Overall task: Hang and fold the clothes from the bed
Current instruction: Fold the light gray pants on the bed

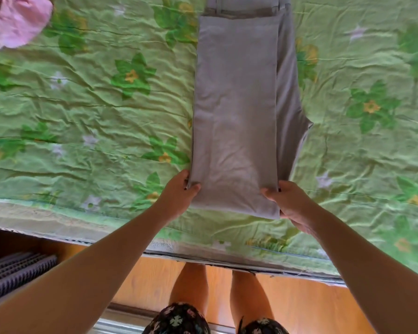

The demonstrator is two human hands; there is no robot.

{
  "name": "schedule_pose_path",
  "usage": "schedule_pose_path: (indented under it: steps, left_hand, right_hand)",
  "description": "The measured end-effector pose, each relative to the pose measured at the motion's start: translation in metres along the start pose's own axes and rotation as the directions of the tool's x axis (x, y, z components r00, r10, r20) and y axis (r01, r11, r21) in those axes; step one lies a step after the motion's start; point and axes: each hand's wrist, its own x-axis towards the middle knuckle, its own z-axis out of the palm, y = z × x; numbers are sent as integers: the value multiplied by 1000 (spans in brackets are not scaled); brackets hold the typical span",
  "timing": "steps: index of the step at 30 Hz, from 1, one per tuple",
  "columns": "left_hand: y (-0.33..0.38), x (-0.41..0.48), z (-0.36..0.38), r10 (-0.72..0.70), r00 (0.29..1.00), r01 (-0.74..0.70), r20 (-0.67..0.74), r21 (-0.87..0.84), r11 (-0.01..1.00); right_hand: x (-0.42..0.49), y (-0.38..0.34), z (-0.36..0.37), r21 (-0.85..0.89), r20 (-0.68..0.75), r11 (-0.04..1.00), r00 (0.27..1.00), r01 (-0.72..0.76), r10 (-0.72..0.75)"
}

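Grey trousers (237, 104) lie lengthwise on the bed (106, 104), one leg folded over the other, waistband at the far end. Left grip (179, 189) pinches the near left corner. Right grip (290, 201) is curled round the near right corner. Pink garment (12, 20) lies crumpled at far left, well apart. Ribbed grey object (15, 273) sits on the floor below the bed edge.

We wear black shorts (179, 320) printed with pale cross-shaped flowers, legs (191, 285) bare below. Our arms (94, 273) are bare. Dark polish shows on nails of our left hand (179, 196) and right hand (291, 201).
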Motion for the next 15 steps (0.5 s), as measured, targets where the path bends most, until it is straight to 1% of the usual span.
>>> schedule_pose_path:
  steps: [3, 5, 7, 8, 10, 12, 13, 15]
  left_hand:
    - [-13, -7, -2, -38, 996, 33, 75, 65, 997]
    - [-19, -15, -4, -70, 988, 61, 139, 73, 995]
    - [-19, -18, -5, -71, 987, 64, 145, 56, 996]
    - [-14, -16, -6, -51, 992, 45, 116, 52, 998]
    - [5, -3, -11, -8, 1000, 8, -14, -9, 1000]
    - [33, 22, -19, 23, 986, -50, -163, -165, 985]
    - [50, 38, -23, 45, 974, -94, -222, -216, 972]
    - [84, 68, -31, 118, 943, -188, -311, -208, 960]
  right_hand:
    - [-10, 16, 5, -9, 24, 999, 999, -34, 35]
    - [-17, 27, 9, -22, 40, 996, 996, -82, 83]
    - [-21, 28, 10, -16, 54, 993, 991, -121, 121]
    - [-20, 22, 10, 1, 61, 991, 989, -136, 136]
    - [-12, 0, 7, 63, 52, 992, 993, -113, 110]
    - [8, -38, -1, 167, 1, 985, 1000, -30, 30]
    - [22, -61, -5, 213, -25, 977, 1000, 23, -18]
    - [48, -104, -11, 234, -89, 962, 989, 140, -122]
